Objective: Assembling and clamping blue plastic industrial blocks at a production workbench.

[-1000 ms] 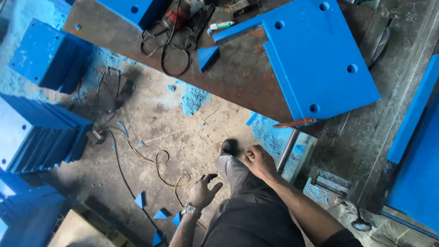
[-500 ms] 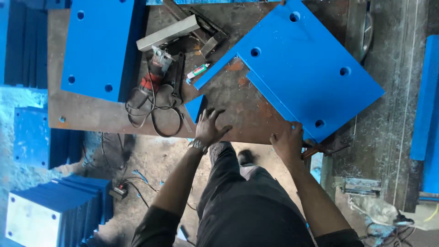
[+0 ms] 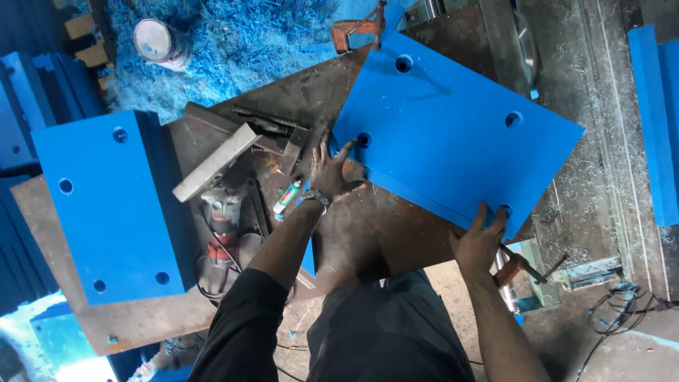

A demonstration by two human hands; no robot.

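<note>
A large blue plastic plate (image 3: 453,134) with a hole near each corner lies tilted on a rusty steel worktable (image 3: 375,219). My left hand (image 3: 329,171) rests spread on the plate's near left corner, fingertips by a hole. At the near right corner, which juts over the table edge, my right hand (image 3: 481,237) grips the plate. A wristwatch sits on my left wrist.
A second blue plate (image 3: 106,205) with holes lies on the table's left. Between the plates are an angle grinder (image 3: 223,219) with its cable, a grey metal bar (image 3: 216,163) and a green-and-white marker (image 3: 286,198). Blue shavings and a tin (image 3: 157,42) lie beyond. A clamp (image 3: 523,269) sits below the table edge.
My view has moved closer over the table. Both hands moved from the table's near edge onto the big blue plate, the left hand reaching further forward to its corner.
</note>
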